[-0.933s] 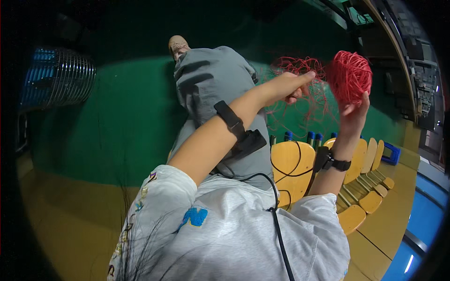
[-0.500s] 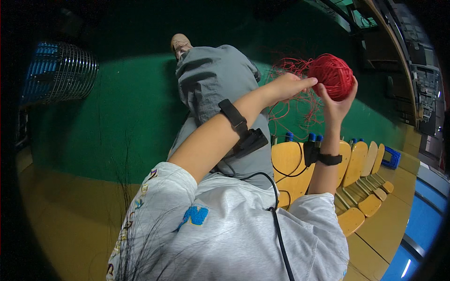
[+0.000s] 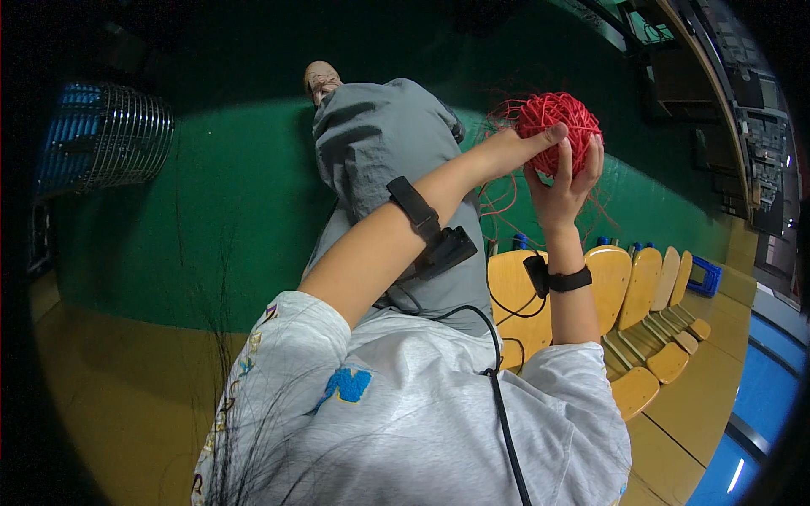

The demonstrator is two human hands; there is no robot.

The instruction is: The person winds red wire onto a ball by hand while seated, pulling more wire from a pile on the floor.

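A ball of red string is held up in front of me, right of my knees. My right hand cups it from below, with fingers bent up over its near side. My left hand reaches across from the left and grips the ball's left side. Its thumb lies on the string, while its other fingers are mostly hidden behind. Loose red strands hang in loops under the left wrist and trail out behind the ball.
Yellow wooden chairs stand in a row at the right, with a blue crate past them. A wire basket is at the far left. My grey-trousered legs extend over the green floor. A black cable runs down my shirt.
The ball has shifted left and turned. My right hand has moved left with it, its fingers now across the near side. My left thumb has come onto the ball.
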